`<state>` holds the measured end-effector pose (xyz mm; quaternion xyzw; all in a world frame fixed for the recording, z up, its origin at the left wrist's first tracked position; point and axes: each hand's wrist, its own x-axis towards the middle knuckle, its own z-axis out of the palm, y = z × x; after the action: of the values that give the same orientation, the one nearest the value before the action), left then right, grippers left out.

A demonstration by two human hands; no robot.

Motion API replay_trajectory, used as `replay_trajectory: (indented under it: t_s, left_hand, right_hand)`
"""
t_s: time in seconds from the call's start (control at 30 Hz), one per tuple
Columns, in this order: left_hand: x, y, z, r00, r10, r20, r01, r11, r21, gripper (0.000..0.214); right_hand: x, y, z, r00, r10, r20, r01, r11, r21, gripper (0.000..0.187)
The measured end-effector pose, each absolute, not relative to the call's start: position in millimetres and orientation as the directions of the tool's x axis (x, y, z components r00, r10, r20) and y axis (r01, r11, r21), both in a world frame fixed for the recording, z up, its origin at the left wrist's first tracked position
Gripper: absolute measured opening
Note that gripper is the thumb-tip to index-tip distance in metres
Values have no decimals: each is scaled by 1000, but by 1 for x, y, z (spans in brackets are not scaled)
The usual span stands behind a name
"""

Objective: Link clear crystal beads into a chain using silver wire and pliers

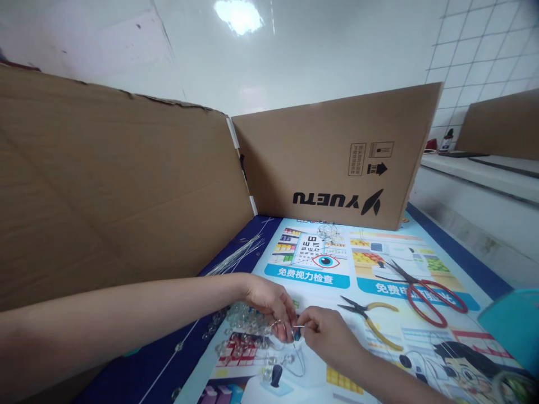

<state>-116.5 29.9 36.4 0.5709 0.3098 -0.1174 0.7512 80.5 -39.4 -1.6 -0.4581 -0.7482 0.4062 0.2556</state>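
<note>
My left hand (273, 306) is closed in a pinch on a thin silvery wire (301, 365), which bends in a loop below the fingers. Facing it, my right hand (326, 331) pinches a short end of wire close to the left fingertips. Several clear round beads (246, 321) lie in a heap under and beside my left hand. A few more clear beads (269, 362) sit near the wire loop; whether they are threaded on it I cannot tell. Just right of my right hand lie yellow-handled pliers (370, 315), jaws apart.
Red-handled scissors (433, 300) lie spread at the right. A bundle of straight wires (236, 255) rests behind my left forearm, and a wire tangle (330, 233) lies at the back. Cardboard panels (328, 151) stand at the left and back. A turquoise object (511, 325) is at the right edge.
</note>
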Motion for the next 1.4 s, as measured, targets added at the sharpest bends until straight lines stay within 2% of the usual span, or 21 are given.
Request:
replay_trajectory:
  t_s: [0.33, 0.47, 0.57, 0.73, 0.93, 1.17, 1.4]
  left_hand:
    - [-112, 24, 36, 733, 285, -617, 582, 207, 786, 26]
    - [-105, 21, 41, 704, 315, -637, 645, 92, 759, 28]
    - [-98, 17, 42, 668, 389, -635, 695, -19, 719, 31]
    - [-88, 8, 41, 630, 509, -587, 736, -151, 660, 20]
    - [-86, 13, 44, 610, 424, -670, 759, -68, 648, 14]
    - [-94, 24, 39, 632, 347, -693, 723, 59, 688, 20]
    - [-100, 30, 50, 660, 383, -647, 698, 5, 716, 28]
  right_hand:
    - [86, -38, 0, -466, 883, 56, 544, 336, -769, 20]
    - [86, -38, -1, -461, 887, 43, 557, 326, -764, 19]
    - [87, -38, -3, -470, 882, 36, 566, 332, -755, 18]
    - [87, -37, -5, -472, 881, 18, 601, 337, -725, 17]
    - [87, -36, -5, -494, 869, 7, 623, 360, -694, 17]
    - [88, -37, -5, -493, 869, 36, 645, 393, -655, 16]
    - [89, -38, -2, -483, 875, 18, 650, 373, -662, 20]
